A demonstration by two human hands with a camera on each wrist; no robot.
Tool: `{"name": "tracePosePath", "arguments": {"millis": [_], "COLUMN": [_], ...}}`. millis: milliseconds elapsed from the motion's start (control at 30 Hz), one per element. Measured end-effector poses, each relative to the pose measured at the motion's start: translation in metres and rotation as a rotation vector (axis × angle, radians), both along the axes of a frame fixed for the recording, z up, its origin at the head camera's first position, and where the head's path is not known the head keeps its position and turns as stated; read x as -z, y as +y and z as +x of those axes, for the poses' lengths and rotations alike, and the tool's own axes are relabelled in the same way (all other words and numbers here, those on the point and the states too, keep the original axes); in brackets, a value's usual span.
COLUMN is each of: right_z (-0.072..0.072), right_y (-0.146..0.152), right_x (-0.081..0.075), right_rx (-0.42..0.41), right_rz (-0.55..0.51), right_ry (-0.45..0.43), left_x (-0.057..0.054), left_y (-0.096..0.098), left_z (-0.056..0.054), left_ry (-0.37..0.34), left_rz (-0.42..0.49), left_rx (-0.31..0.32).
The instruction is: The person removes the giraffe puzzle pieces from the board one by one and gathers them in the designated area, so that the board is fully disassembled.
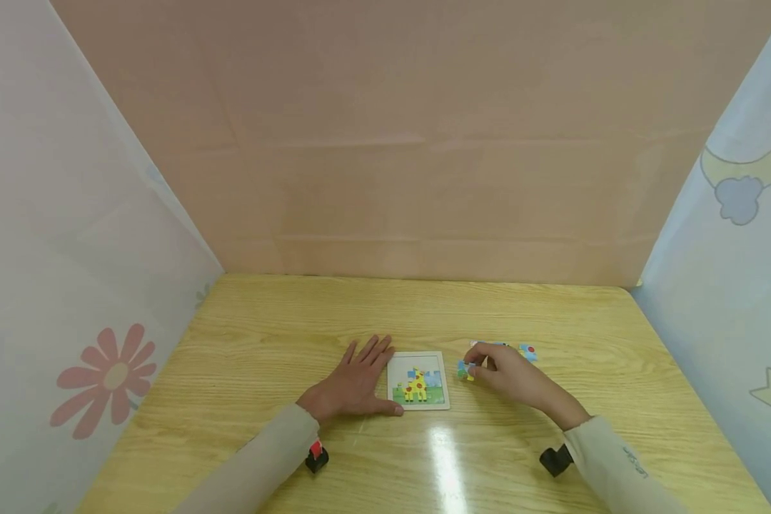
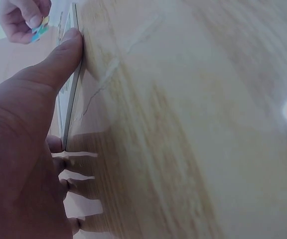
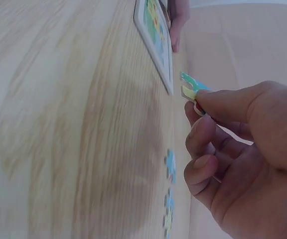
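Observation:
A square puzzle tray with a pale rim lies on the table, partly filled with pieces that form a yellow giraffe on green. Spread beside its left edge, my left hand has straight fingers, and its thumb touches the frame in the left wrist view. My right hand pinches a blue, green and yellow puzzle piece between thumb and forefinger. That piece is held above the table, just right of the tray.
Loose puzzle pieces lie behind and beyond the right hand, some partly hidden by it. The wooden table ends at a brown back panel. Patterned side walls stand left and right.

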State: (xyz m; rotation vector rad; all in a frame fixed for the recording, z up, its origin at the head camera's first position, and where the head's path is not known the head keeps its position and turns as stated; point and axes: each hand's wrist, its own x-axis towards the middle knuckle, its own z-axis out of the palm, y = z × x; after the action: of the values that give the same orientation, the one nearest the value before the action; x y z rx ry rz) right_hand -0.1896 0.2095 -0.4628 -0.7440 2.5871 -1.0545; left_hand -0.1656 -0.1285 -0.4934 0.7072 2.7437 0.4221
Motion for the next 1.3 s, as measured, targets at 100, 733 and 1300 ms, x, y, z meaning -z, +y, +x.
{"name": "tracePosePath", "arguments": {"millis": [100, 733, 1300], "right_z": [0.001, -0.007, -0.008], "right_y": [0.008, 0.023, 0.009], "right_x": [0.000, 0.015, 0.015], "right_rx": [0.006, 0.105, 0.121], "right_rz": [-0.010, 0.125, 0.143], "right_ry": [-0.007, 0.028, 0.100], "left_x": [0.001, 0.000, -0.001], "left_y": [0.000, 0.000, 0.000], "left_z": [0.000, -0.001, -0.001], "left_ry": [-0.001, -0.006, 0.007], "left_rz": [0.002, -0.001, -0.013], "left_rx": [0.000, 0.000, 0.005]}}
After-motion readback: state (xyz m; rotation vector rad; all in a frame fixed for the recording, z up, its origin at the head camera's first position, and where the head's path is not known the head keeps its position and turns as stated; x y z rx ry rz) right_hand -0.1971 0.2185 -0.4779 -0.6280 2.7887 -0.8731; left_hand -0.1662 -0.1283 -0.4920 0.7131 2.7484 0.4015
